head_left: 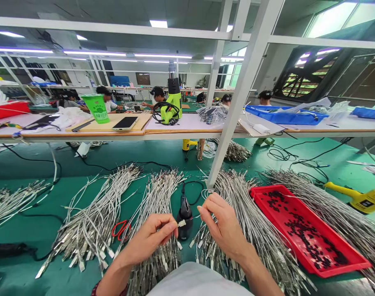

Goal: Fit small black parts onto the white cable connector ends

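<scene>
My left hand [162, 232] is closed in a pinch, with a small white connector [181, 223] sticking out past the fingertips. My right hand [221, 220] is raised opposite it, thumb and forefinger pinched near a thin wire end; exactly what they grip is too small to make out. Between and behind the hands a black corded device [184, 218] stands on the green table. Under my left hand lies a bundle of white cables [159, 193] with metal-tipped ends. A second cable bundle [255, 222] spreads beneath and beside my right hand.
On the right are a red tray [313, 269] of small black pieces and a yellow heat gun [364, 201]. More cables [95, 213] lie left. A white post [233, 107] rises ahead; the shelf above holds a green cup [96, 109], phone [125, 123] and blue tray [286, 116]. People sit beyond.
</scene>
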Demonstrator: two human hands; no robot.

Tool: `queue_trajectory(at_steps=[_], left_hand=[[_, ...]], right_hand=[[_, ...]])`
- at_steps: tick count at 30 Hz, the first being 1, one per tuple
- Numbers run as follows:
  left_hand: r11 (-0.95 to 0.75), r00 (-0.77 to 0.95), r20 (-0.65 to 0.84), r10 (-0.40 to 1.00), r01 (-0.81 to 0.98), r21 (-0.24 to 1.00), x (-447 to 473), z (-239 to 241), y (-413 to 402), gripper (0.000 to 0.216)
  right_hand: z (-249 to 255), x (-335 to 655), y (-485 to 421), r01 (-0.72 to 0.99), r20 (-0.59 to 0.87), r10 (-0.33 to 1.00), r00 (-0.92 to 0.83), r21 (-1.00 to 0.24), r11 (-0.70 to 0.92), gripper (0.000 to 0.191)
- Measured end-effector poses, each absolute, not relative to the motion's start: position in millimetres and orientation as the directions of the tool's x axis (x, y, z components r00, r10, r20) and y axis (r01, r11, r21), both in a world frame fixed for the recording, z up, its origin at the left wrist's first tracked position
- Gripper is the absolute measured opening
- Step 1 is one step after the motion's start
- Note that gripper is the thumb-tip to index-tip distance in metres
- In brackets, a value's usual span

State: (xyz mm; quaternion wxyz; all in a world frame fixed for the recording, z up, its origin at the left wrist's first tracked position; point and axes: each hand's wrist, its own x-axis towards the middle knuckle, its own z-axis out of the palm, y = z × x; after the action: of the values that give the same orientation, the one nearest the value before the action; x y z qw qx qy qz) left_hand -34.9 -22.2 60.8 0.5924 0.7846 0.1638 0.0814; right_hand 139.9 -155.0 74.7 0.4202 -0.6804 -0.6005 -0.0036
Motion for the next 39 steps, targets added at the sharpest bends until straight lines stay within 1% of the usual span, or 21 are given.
queue_trajectory(at_steps=[3,8,11,15,22,32,39], left_hand=[[-0.261,0.925,-0.055,0.376,0.163,0.951,-33.1,62.3,-21.3,0.04],[-0.417,0.834,0.058,0.549,0.213,0.884,-23.8,57.5,-17.3,0.032],[-0.469,0.806,0.088,0.586,0.249,0.847,-16.1,50.5,-14.1,0.032],[-0.509,0.795,0.105,0.597,0.274,0.816,-7.5,42.8,-9.3,0.032],[-0.629,0.837,0.146,0.527,0.27,0.729,-1.1,35.3,-1.7,0.042],[-0.648,0.81,0.172,0.561,0.3,0.7,7.3,27.2,3.8,0.033],[-0.643,0.81,0.19,0.555,0.273,0.715,9.9,29.0,1.8,0.027]], right_hand=[[71.3,142.6,-153.0,0.815,0.502,0.815,0.29,-0.576,0.065,0.033],[56.9,152.2,-147.9,0.777,0.445,0.835,0.322,-0.629,0.035,0.029],[44.9,157.7,-144.5,0.769,0.415,0.839,0.352,-0.639,-0.006,0.026],[31.5,162.1,-139.6,0.778,0.404,0.832,0.38,-0.627,-0.051,0.026],[19.7,163.1,-132.8,0.792,0.395,0.828,0.399,-0.604,-0.094,0.026],[4.2,168.2,-129.1,0.787,0.41,0.804,0.43,-0.607,-0.111,0.026],[1.6,169.9,-129.3,0.773,0.4,0.803,0.442,-0.624,-0.114,0.022]])
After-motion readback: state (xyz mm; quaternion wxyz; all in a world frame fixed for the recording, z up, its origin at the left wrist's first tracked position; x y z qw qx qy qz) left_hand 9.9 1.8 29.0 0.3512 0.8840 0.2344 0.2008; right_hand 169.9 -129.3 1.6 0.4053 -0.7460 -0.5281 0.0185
